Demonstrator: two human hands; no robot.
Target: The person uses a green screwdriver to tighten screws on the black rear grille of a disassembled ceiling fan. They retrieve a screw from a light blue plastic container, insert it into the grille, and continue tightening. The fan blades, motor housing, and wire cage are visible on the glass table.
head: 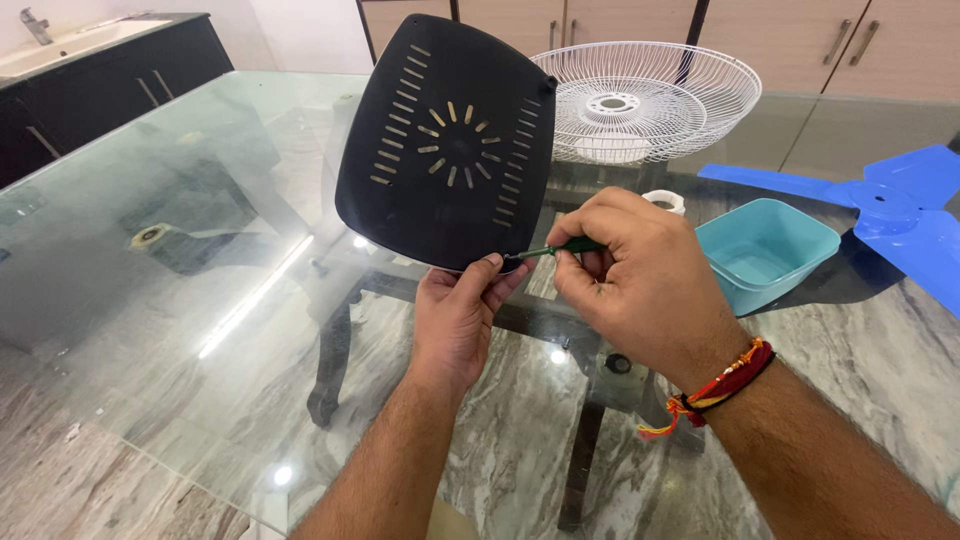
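My left hand (458, 315) grips the lower edge of a black plastic vented cover (450, 140), holding it upright above the glass table (180, 260). The cover has rows of slots and a ring of slots around its centre. My right hand (635, 285) is closed around a small green-handled screwdriver (560, 247), whose tip points left at the cover's bottom edge, next to my left thumb. A red and yellow thread band sits on my right wrist.
A white wire fan guard (650, 95) lies at the back of the table. A light blue plastic tub (765, 250) stands right of my right hand, with blue fan blades (890, 205) beyond it and a small white cap (665, 200) behind my hand. Wooden cabinets line the far wall.
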